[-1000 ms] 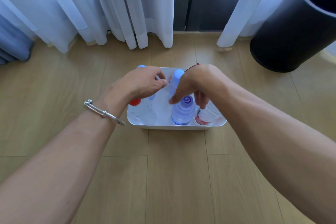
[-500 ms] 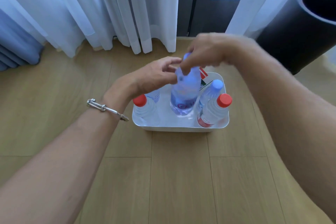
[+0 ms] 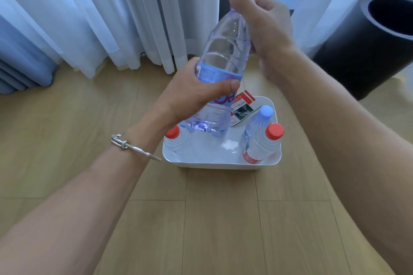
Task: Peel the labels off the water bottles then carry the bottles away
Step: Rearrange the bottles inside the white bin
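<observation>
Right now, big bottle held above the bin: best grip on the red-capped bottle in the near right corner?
Take the red-capped bottle by its neck under the cap, from above. Its body sits down in the corner of the white bin, and the blue-capped bottle stands close behind it, so a side grasp looks blocked.

The right hand [image 3: 263,29] hides the top of the held bottle [image 3: 225,51]; the left hand [image 3: 192,96] partly covers its label [image 3: 209,75]. The black bin [image 3: 368,51] is cut off at right.

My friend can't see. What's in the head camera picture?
Two hands hold a water bottle above a white bin on a wooden floor: the left hand grips its blue label, the right hand its top. More bottles stand inside.
</observation>
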{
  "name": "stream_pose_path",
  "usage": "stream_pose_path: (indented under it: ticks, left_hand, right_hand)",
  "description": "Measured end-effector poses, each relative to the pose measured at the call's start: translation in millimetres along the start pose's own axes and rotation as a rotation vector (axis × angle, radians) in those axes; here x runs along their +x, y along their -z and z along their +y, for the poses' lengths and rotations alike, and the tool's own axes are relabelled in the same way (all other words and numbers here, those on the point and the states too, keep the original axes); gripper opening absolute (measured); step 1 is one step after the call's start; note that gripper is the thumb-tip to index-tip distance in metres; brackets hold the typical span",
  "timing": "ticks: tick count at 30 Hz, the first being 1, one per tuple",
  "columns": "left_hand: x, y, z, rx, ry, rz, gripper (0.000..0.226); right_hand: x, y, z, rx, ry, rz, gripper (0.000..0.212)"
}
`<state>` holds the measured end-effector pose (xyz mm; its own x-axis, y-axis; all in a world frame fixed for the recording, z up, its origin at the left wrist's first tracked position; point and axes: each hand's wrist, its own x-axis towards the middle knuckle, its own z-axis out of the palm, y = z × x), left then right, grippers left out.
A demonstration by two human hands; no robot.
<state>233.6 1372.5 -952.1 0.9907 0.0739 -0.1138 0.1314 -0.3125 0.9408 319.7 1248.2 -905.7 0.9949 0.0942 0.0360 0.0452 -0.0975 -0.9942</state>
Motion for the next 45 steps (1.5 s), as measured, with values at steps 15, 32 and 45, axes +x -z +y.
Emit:
stream_pose_path:
  ticks: [15, 32, 45]
  left_hand:
    - [12, 6, 5, 0.073, 0.024, 0.454, 0.045]
    - [33, 39, -12, -0.377, 0.322, 0.589, 0.03]
    - [36, 25, 0, -0.163, -0.023, 0.343, 0.038]
  right_hand:
    - [-27, -52, 48, 0.402, -0.286, -0.243, 0.065]
    - [-17, -31, 51, 0.648, -0.368, -0.383, 0.044]
    - [-30, -53, 75, 0.091, -0.237, -0.483, 0.051]
